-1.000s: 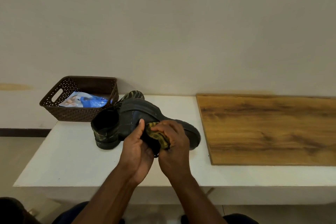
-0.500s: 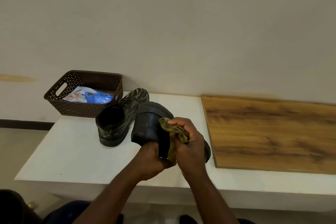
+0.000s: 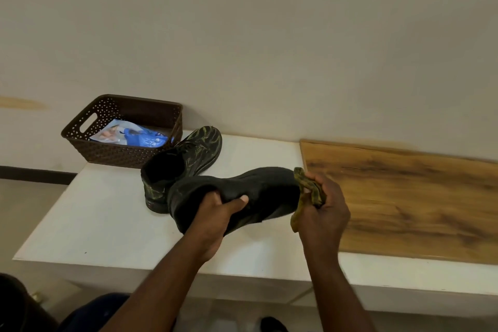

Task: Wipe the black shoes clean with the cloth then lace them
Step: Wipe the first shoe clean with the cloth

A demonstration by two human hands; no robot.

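While I am in the wiping step, with no lacing begun, I hold one black shoe (image 3: 242, 194) up off the table (image 3: 107, 218) on its side, its toe pointing to my right. My left hand (image 3: 215, 221) grips it near the opening: the thumb lies across the upper and the fingers curl in at the collar, so that grip is closed firmly round the shoe. My right hand (image 3: 322, 213) is bunched round the cloth (image 3: 310, 188), a yellowish crumpled rag, its fingers curled tight on it with a tail hanging below the palm; the cloth sits right at the toe, and I cannot tell for sure whether it presses on the leather or is just off it. The second shoe (image 3: 186, 159) stands on the table behind, streaked with pale marks, near the brown basket (image 3: 121, 148). I judge the next move calls for drawing the cloth over the toe and sole edge while my left grip turns the shoe, then changing over to the streaked one before any laces.
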